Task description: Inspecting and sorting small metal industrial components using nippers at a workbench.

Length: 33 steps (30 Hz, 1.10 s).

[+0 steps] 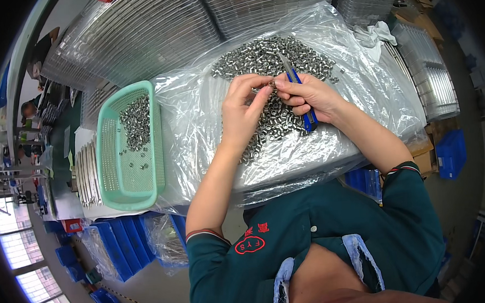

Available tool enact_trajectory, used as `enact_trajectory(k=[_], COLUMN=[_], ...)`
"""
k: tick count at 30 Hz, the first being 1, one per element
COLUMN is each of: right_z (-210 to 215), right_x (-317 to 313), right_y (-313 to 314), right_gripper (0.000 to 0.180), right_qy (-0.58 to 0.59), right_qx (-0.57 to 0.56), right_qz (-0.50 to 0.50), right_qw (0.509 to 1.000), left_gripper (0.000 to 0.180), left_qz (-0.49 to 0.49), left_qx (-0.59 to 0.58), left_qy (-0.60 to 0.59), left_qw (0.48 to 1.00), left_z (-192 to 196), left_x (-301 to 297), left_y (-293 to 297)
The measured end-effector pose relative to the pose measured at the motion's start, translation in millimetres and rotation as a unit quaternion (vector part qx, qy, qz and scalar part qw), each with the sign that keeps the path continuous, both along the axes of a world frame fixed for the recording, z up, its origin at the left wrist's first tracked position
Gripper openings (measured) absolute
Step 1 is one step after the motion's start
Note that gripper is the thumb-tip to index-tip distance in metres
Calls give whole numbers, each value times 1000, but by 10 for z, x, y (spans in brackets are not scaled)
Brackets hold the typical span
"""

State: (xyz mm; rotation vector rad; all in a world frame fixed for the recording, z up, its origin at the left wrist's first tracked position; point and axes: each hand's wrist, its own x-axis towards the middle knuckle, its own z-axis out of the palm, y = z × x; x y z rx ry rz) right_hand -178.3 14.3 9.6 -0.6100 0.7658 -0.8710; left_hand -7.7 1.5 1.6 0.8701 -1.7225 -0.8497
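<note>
My left hand (241,109) is closed in a pinch over the pile, with its thumb and forefinger on a small metal ring (272,84). The fingertips partly hide this ring. Against them come the fingertips of my right hand (317,97), which is closed round a blue utility knife (310,119). The knife's blade points away from me, out past the thumb. Beneath both hands spreads a heap of small shiny metal rings (275,48), lying on a clear plastic sheet (377,103). Whether the right fingertips also grip the ring I cannot tell.
To the left stands a mint-green plastic basket (158,139) with more metal rings (137,121) in it. Stacked clear trays (143,33) line the far side, and more trays (433,78) stand at the right. Blue bins (121,248) sit below the table at left.
</note>
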Motion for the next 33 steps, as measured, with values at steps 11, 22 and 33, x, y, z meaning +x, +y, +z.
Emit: enact_trajectory(k=[11,22,33], right_z=[-16,78,84], right_x=[-12,-66,-30], right_y=[1,65,68], right_gripper=[16,34,19], right_qy=[7,234,551], right_qx=[-14,-299,-517], right_qz=[25,-104,-124], right_qw=[1000,919,644], left_gripper=[16,17,20], left_qz=[-44,-44,-26], left_qx=[66,202,178], left_qy=[26,201,158], left_qw=[996,958,971], left_z=[4,59,-12], left_x=[16,56,68], left_y=[-4,-40,-55])
